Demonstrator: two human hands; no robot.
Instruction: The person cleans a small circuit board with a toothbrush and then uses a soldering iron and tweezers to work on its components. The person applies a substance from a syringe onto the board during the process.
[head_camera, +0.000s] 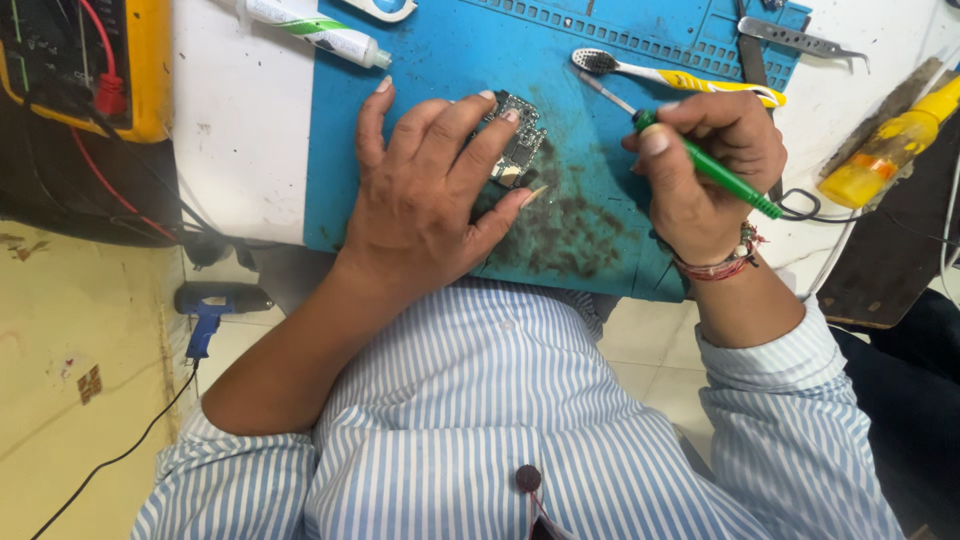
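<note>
The right hand (705, 175) is closed around a green soldering iron (700, 160), held like a pen, with the metal tip pointing up and left over the blue mat (440, 60). The tip is near the circuit board (518, 140) but apart from it. The left hand (430, 190) lies flat with spread fingers; it grasps nothing, but its fingertips (510, 116) press on the board and cover the left part of it. The board lies on the mat, around the middle, just above a dark dirty stain (570, 225).

Behind the right hand lies a toothbrush (680, 77) (yellow and white handle), and further right, tweezers (800, 40). A white tube (312, 30) lies at the upper left edge of the mat. A yellow meter (85, 65) with red wires is far left, and a yellow bottle (885, 150) is far right.
</note>
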